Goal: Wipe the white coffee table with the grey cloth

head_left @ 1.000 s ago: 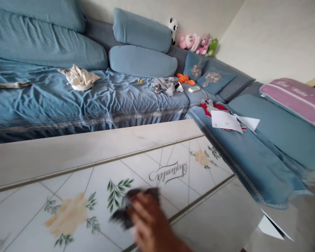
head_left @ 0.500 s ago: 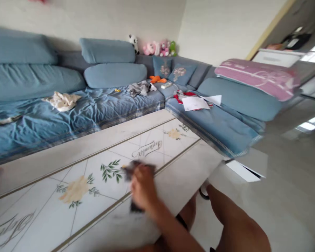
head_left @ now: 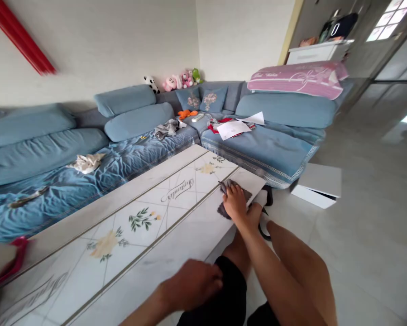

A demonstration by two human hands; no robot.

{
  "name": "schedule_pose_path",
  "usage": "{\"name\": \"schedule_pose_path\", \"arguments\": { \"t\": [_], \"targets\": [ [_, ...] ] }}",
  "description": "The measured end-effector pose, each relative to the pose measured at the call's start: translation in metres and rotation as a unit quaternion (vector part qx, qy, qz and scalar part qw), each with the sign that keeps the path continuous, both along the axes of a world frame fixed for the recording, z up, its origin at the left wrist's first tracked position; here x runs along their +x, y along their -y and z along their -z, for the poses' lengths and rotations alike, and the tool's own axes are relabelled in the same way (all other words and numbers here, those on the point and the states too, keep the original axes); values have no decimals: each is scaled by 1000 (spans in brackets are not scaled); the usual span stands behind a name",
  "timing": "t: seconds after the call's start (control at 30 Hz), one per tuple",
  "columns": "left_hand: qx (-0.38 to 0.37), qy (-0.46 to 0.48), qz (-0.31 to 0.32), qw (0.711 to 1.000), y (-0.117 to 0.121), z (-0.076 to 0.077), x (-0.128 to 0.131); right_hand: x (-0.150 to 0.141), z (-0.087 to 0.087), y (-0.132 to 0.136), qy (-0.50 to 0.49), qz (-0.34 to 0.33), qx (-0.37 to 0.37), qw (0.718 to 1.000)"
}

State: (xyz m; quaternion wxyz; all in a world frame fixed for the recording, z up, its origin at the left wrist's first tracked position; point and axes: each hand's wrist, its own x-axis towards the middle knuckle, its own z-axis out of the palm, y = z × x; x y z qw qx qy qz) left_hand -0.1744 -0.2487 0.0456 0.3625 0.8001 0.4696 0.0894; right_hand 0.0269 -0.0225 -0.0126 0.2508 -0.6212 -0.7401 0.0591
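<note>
Grey cloth (head_left: 224, 210) lies bunched under the right hand (head_left: 236, 203), fingers spread and pressing, right by the far corner of the white tabletop (head_left: 186, 226); the left hand (head_left: 191, 285) hovers at the near edge, fingers loosely curled, holding nothing.

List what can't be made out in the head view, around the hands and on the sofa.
Head view:
- Dark grey cloth: the right hand covers its middle, so its full shape is hidden.
- Black loop: the table hides part of it, so its kind is unclear.
- Small yellow item: too small to identify.
- Red object: cut off by the left edge.
</note>
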Motion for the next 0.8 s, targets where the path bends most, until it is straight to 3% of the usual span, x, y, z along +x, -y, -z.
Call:
{"name": "schedule_pose_path", "arguments": {
  "t": [0.07, 0.1, 0.17, 0.2, 0.27, 0.33, 0.4, 0.47, 0.5, 0.6, 0.7, 0.73, 0.8],
  "targets": [
    [38, 55, -164, 984, -6, -11, -27, -40, 7, 43, -7, -15, -2, 1000],
    [73, 74, -253, 962, -8, -11, -42, -69, 14, 74, -12, -52, 1, 999],
    [152, 76, -367, 915, -5, 1, -73, -134, 34, 140, -32, -138, 9, 990],
    [189, 66, -388, 900, 1, 14, -87, -166, 45, 169, -72, -197, 24, 977],
    [230, 38, -372, 899, 19, 47, -109, -212, 66, 208, -159, -283, 8, 946],
    [242, 3, -340, 909, 38, 83, -123, -222, 79, 216, -285, -295, -61, 910],
    [265, -49, -318, 909, 44, 113, -125, -187, 84, 196, -429, -253, -138, 856],
    [301, -108, -285, 904, 27, 131, -115, -114, 82, 162, -533, -178, -162, 811],
    [313, -130, -257, 905, 8, 135, -104, -67, 79, 145, -554, -130, -141, 810],
    [308, -145, -173, 924, -77, 127, -50, 81, 61, 111, -479, 72, -75, 872],
    [267, -118, -124, 948, -183, 102, 33, 198, 43, 108, -304, 204, -60, 929],
    [255, -109, -115, 954, -217, 93, 64, 224, 39, 110, -254, 219, -79, 939],
    [233, -96, -102, 962, -276, 78, 125, 253, 35, 116, -225, 178, -167, 943]
  ]
}}
